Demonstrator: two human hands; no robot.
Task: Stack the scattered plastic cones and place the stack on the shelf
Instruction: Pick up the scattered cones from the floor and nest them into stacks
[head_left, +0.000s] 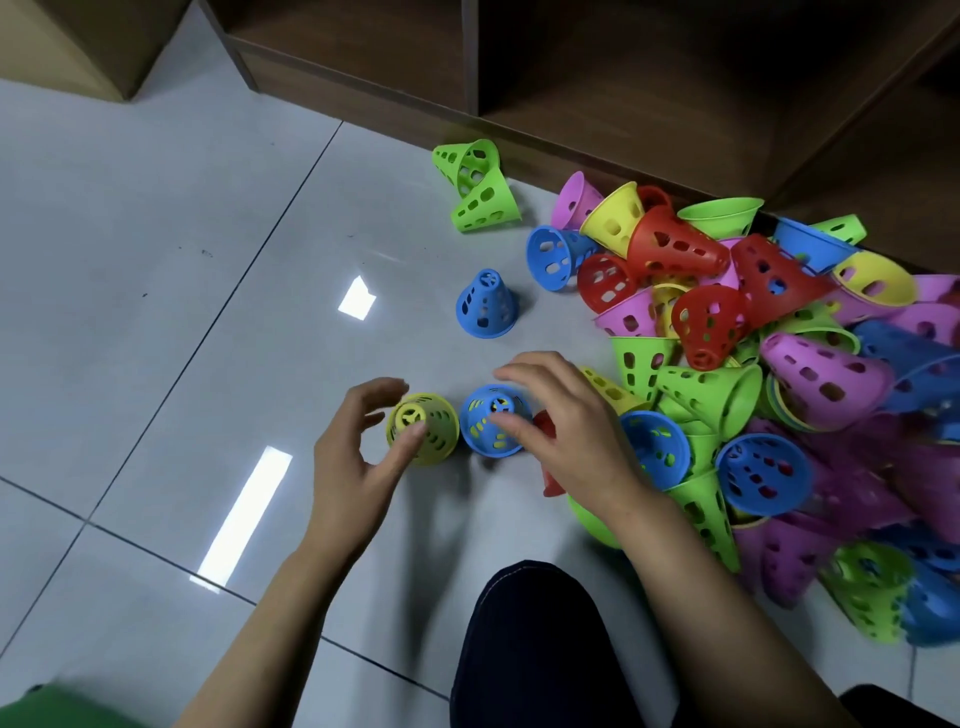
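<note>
1. The left hand (358, 457) is held half open at lower centre, its thumb laid against an upright yellow cone (441, 431) on the floor (156, 260).
2. The right hand (561, 426) is arched, fingers spread, over a blue cone (480, 428) just beside the yellow one; no closed grip is seen.
3. The pile of cones (753, 364) is heaped at the right of the frame, below the shelf (363, 67).

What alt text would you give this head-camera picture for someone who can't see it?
Two bare hands reach for two upright cones on a tiled floor: the left hand at a yellow cone, the right hand over a blue cone. A big pile of colourful perforated cones lies to the right, beside a wooden shelf.
</note>
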